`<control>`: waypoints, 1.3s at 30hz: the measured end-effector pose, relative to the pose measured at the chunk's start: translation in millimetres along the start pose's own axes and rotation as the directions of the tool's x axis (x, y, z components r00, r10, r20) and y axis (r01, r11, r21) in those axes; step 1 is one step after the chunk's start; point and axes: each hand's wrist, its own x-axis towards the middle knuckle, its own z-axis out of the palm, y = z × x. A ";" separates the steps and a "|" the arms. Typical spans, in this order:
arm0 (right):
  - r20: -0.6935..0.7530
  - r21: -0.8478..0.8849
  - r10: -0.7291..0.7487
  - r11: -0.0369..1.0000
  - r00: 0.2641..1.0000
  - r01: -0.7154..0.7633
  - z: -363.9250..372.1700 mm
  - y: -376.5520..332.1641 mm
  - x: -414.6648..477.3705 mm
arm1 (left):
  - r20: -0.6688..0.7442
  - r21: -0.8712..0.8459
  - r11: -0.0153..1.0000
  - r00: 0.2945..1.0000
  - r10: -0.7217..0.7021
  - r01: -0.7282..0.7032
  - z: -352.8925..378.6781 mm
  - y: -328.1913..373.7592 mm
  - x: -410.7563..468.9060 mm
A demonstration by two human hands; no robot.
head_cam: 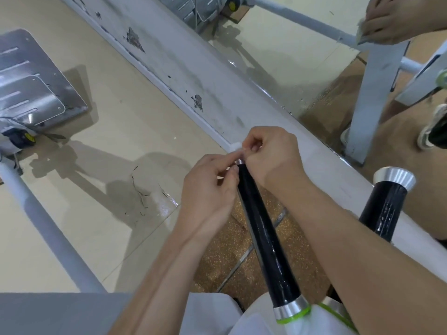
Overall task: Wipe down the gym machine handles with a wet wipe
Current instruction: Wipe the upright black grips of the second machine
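A wipe [236, 148] is pinched at the handle [266, 240] tip by the left hand [208, 192] and right hand [272, 158]. Both are curled closed on it.

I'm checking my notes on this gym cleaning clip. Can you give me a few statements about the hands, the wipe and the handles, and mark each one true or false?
1. The left hand and the right hand are both at the far tip of the black handle. True.
2. The wet wipe lies on the floor. False: fingers of both hands pinch it at the handle's tip.
3. A second handle with a silver cap stands to the right, with no hand on it. True.
4. The right hand grips the middle of the black handle. False: it is at the tip, and the middle is bare.
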 end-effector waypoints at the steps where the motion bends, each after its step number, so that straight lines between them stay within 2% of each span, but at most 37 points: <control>1: 0.034 -0.022 -0.018 1.000 0.999 0.019 -2.8 2.0 -5.7 | -0.017 -0.008 1.000 1.000 0.008 -0.008 -1.4 0.5 2.0; 4: 0.097 -0.004 -0.062 0.998 0.993 0.062 -10.6 7.4 -26.8 | -0.034 -0.031 1.000 0.999 -0.001 0.000 -4.1 -0.6 1.2; 8: -0.019 0.030 -0.020 0.999 1.000 0.020 -1.4 0.6 -6.3 | -0.031 0.049 0.999 0.999 0.022 -0.020 1.1 -5.3 1.6; 12: 0.121 -0.087 -0.098 0.990 0.988 0.109 -12.8 -2.1 -28.1 | 0.004 0.091 0.993 0.997 0.073 -0.073 1.1 -2.8 -2.4; 14: 0.127 -0.047 -0.074 0.996 0.989 0.081 -16.6 -4.6 -32.2 | 0.008 0.079 0.996 0.999 0.034 -0.034 -3.1 1.3 -5.0; 17: 0.049 0.052 -0.006 0.999 0.999 0.003 -11.6 -1.6 -22.0 | -0.019 0.116 0.992 0.998 -0.056 0.058 -5.0 3.2 5.3; 19: 0.076 0.145 0.038 0.988 0.996 -0.049 -13.4 5.9 -25.3 | -0.032 0.127 0.989 0.997 -0.074 0.078 -5.5 1.9 14.9; 24: 0.200 0.229 0.097 0.963 0.975 -0.143 -20.0 22.6 -43.8 | 0.053 0.165 0.986 0.998 0.016 -0.025 -2.8 0.1 20.1; 26: 0.196 0.264 0.135 0.947 0.971 -0.185 -18.7 23.2 -40.7 | 0.049 0.138 0.990 0.998 0.027 -0.034 -2.9 -0.3 18.2; 29: 0.210 0.309 0.182 0.920 0.961 -0.241 -17.5 21.1 -36.8 | -0.056 0.064 0.997 0.998 -0.032 0.036 1.7 -10.0 14.1; 31: 0.206 0.328 0.196 0.909 0.959 -0.256 -16.8 19.8 -36.1 | -0.143 -0.104 0.987 0.981 -0.133 0.118 5.9 -14.5 11.9; 33: 0.200 0.336 0.190 0.908 0.961 -0.249 -16.0 17.9 -35.1 | -0.153 -0.219 0.963 0.970 -0.191 0.155 8.8 -12.5 9.3; 36: 0.199 0.331 0.183 0.912 0.963 -0.242 -16.7 18.5 -34.1 | -0.147 -0.163 0.971 0.969 -0.196 0.172 14.2 -10.2 5.7; 39: 0.211 0.321 0.192 0.913 0.958 -0.254 -17.5 17.9 -33.8 | -0.190 -0.208 0.947 0.940 -0.283 0.244 16.4 -14.8 11.1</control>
